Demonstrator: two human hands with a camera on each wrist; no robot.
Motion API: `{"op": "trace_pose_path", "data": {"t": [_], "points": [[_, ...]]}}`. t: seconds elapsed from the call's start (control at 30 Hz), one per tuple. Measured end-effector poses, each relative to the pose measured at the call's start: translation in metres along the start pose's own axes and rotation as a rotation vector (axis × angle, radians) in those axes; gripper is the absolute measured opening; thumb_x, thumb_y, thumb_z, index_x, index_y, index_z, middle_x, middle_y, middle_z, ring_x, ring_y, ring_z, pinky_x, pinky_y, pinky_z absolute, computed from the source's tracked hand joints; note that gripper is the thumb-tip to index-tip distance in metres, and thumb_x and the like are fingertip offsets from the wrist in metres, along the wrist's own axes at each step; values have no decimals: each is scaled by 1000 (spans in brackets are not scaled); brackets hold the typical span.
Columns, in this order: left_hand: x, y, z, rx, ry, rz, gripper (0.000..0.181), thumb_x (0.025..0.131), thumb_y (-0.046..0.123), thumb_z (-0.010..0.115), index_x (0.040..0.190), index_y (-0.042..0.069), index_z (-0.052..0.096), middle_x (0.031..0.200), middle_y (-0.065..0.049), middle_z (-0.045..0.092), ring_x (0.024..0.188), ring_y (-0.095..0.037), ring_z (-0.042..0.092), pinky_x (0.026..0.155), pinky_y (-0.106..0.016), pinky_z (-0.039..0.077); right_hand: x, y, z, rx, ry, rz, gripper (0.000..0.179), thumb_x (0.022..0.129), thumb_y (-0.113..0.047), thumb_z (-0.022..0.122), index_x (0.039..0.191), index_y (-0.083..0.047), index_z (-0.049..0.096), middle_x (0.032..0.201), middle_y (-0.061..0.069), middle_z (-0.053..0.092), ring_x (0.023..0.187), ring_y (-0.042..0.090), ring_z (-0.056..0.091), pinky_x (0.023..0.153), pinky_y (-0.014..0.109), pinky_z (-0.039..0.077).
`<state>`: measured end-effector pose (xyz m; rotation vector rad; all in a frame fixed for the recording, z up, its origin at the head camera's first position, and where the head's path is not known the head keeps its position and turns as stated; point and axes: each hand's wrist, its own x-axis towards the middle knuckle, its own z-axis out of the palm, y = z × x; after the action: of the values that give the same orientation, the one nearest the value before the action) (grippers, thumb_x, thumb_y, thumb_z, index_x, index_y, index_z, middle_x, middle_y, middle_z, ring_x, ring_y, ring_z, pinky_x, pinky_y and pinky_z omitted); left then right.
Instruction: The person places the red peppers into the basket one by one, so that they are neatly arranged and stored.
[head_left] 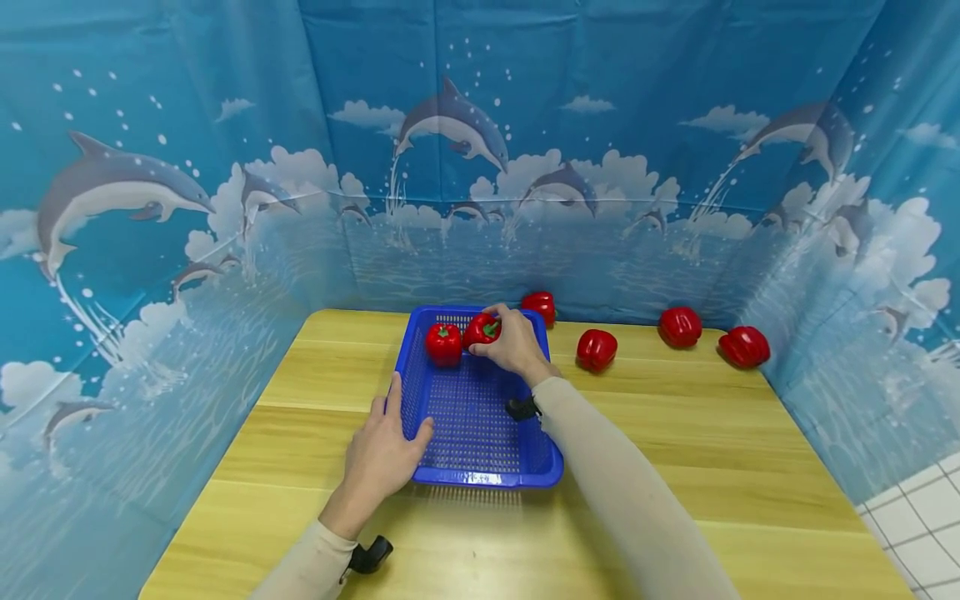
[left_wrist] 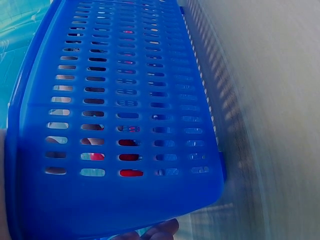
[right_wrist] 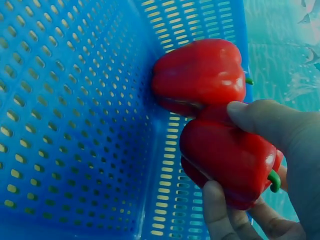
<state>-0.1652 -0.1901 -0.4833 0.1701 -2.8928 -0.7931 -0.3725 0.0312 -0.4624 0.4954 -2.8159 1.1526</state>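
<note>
My right hand (head_left: 517, 343) grips a red bell pepper (right_wrist: 230, 157) with a green stem, thumb on one side and fingers on the other. It is at the far end of a blue plastic basket (head_left: 480, 480). Beside it, another red bell pepper (head_left: 444, 345) stands in the far left corner, and the two overlap in the right wrist view. My left hand (head_left: 382, 450) holds the basket's near left corner, thumb over the rim and fingers along the outside. In the left wrist view, fingertips (left_wrist: 162, 231) show past the slotted wall.
To the right on the wooden table (head_left: 705, 450) lie more red bell peppers: one behind the basket's far right corner (head_left: 540, 307), one nearer (head_left: 597, 350) and two farther right (head_left: 680, 327). A dolphin-print curtain (head_left: 465, 250) encloses the table's back and sides.
</note>
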Motion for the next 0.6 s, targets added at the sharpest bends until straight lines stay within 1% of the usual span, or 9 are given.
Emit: {"op": "trace_pose_path", "data": {"t": [0.13, 0.37, 0.47, 0.6], "points": [[0, 0, 0, 0, 2, 0, 101, 112, 51, 71, 188, 11, 18, 167, -34, 57, 87, -41, 75, 72, -54, 68, 1, 1, 0, -14, -23, -14, 74, 95, -26, 100, 158, -9, 65, 152, 23, 70, 143, 42, 65, 122, 60, 60], [1, 0, 0, 1, 7, 3, 101, 112, 53, 70, 188, 11, 19, 166, -33, 58, 94, -45, 77, 76, -57, 69, 7, 7, 4, -15, -89, -2, 75, 93, -17, 100, 160, -7, 65, 152, 26, 68, 145, 43, 61, 127, 62, 55], [1, 0, 1, 1, 8, 1, 101, 112, 52, 71, 188, 10, 19, 166, -33, 58, 94, -46, 77, 76, -58, 68, 6, 6, 4, -48, -125, -11, 74, 96, -13, 97, 162, -8, 64, 155, 26, 66, 147, 43, 61, 129, 61, 54], [0, 0, 1, 5, 8, -3, 100, 112, 52, 71, 188, 10, 20, 166, -33, 58, 93, -46, 77, 77, -59, 68, 1, 4, 3, -74, -134, -29, 68, 100, -9, 92, 162, -8, 65, 156, 25, 67, 145, 41, 62, 128, 59, 54]]}}
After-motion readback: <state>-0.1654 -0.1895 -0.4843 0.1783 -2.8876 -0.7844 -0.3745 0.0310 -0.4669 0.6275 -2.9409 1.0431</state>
